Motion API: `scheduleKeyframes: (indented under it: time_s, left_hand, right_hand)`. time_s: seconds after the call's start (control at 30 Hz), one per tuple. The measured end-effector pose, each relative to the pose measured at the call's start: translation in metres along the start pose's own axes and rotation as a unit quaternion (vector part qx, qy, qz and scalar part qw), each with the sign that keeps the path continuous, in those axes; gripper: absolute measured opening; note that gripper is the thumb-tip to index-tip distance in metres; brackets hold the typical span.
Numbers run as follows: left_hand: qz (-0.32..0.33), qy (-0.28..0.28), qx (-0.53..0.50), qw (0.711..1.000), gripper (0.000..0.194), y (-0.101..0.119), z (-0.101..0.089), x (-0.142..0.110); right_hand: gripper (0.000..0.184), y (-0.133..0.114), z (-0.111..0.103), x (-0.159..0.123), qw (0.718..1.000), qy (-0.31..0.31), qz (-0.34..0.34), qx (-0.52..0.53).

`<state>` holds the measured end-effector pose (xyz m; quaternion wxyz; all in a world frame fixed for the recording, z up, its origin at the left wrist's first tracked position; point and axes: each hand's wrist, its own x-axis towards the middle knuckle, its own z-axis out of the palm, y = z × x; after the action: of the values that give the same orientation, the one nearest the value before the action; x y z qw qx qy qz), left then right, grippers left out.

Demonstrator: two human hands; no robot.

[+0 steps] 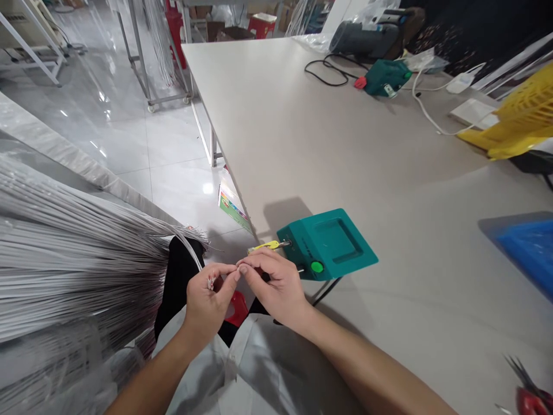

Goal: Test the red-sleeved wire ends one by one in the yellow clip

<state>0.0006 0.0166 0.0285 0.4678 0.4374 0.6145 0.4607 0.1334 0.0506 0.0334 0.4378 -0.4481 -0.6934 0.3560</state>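
Observation:
My left hand [204,302] is closed around a few thin white cables [190,249] that run in from the left; reddish and white ends show in its curled fingers. Thumb and forefinger of my right hand [276,288] pinch right at the fingertips of the left, over my lap. Whatever lies between the fingertips is too small to make out. Just beyond the right hand, a green tabletop device [337,241] with a bright green button stands at the table's edge. A yellow-handled part [268,245] sticks out from its side.
A large bundle of white cables [86,242] fills the left side. On the grey table [276,115] are a blue tray [529,248], red-handled scissors [533,397], a yellow basket [518,115], a second green device [384,78] and a dark motor [365,39].

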Motion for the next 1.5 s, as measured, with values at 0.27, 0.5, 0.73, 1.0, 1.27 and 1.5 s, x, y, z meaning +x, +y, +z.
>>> scheduleKeyframes:
  time_s: [0.27,0.5,0.73,1.0,1.27,1.5]
  left_hand:
    - [-0.058,-0.022,-0.064,0.996,0.018,0.005,-0.001,-0.005]
    - [-0.043,-0.046,-0.025,0.998,0.017,0.006,-0.009,-0.004]
    - [0.038,-0.153,0.043,0.987,0.015,0.011,-0.026,0.0]
    - [-0.08,-0.092,-0.237,0.964,0.013,-0.007,-0.01,-0.002]
    - [-0.132,-0.048,-0.287,0.948,0.016,-0.013,0.003,-0.007]
    - [-0.101,-0.05,-0.148,0.983,0.017,-0.016,-0.004,-0.01]
  right_hand:
    - [0.016,-0.002,-0.003,0.002,1.0,-0.016,-0.015,0.02]
    - [0.017,-0.007,-0.021,0.009,0.998,-0.054,-0.022,0.014]
    - [0.013,-0.011,-0.027,0.014,0.973,-0.223,-0.047,0.032]
    - [0.003,-0.006,0.001,0.002,0.952,-0.062,0.12,0.275]
    - [0.009,-0.002,0.006,-0.006,0.993,0.02,0.015,0.119]
    - [0.012,0.003,0.0,-0.001,0.999,-0.017,-0.031,0.033]
